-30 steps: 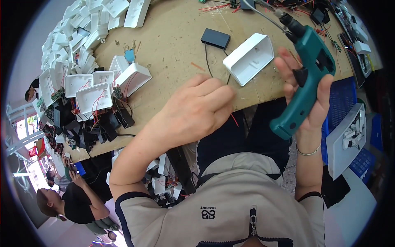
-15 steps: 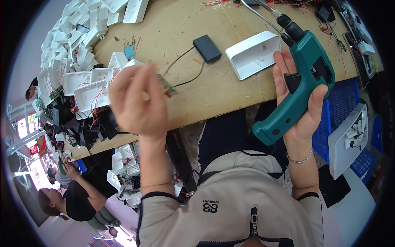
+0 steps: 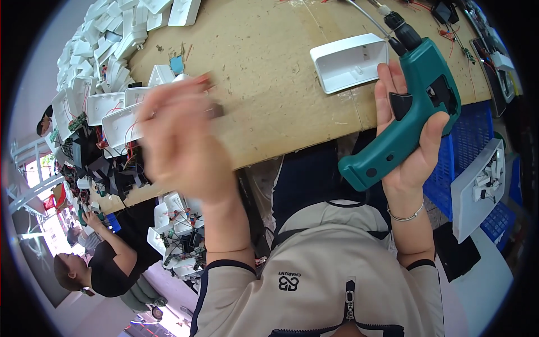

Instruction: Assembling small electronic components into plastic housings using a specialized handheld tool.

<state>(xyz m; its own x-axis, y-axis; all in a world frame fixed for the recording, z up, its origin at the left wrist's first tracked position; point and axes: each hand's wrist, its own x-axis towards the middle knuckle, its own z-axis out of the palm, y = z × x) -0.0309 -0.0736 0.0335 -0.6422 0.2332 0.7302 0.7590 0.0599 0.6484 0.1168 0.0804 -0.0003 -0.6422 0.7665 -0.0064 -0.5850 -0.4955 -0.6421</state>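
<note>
In my right hand [image 3: 412, 151] rests a teal pistol-grip soldering gun [image 3: 415, 106] with a black trigger, a black collar and a thin metal tube running off past the top edge. My thumb lies over its body and my fingertips reach out behind it. Close by those fingertips, an open white plastic casing [image 3: 331, 80] lies on the table with its hollow side showing. My left hand [image 3: 185, 135] is smeared by motion over the table's left part, beside several white casings with red wires. Whether it holds anything cannot be made out.
White casings [image 3: 106, 50] are heaped at the far left, with black boxes and wires [image 3: 95, 163] below them. More casings with circuit boards [image 3: 177, 224] lie below the table edge. Blue crates [image 3: 471, 151] and a white tray [image 3: 463, 208] stand at right. Another person [image 3: 112, 269] sits lower left.
The black box and its cable have gone from the middle of the table. My left hand is still moving, and the board seen at it no longer shows. The soldering gun has barely shifted.
</note>
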